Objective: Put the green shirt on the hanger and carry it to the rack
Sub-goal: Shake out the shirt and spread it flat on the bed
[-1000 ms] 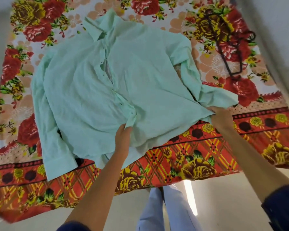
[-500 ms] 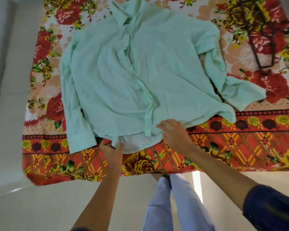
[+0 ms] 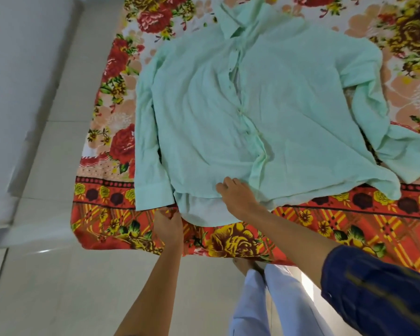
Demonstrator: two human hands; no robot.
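On floral cloth [image 3: 349, 226], green shirt [image 3: 264, 117]: soft, limp; I'd lift by collar; left hand [image 3: 167, 224] pinches hem, right hand [image 3: 235, 197] presses flat

No words, labels, brand marks or numbers can be read anywhere in this view. The green shirt [image 3: 264, 122] shows plain cloth with no visible tag or print. The bedspread [image 3: 325, 226] under it carries only flower and lattice patterns, no lettering.
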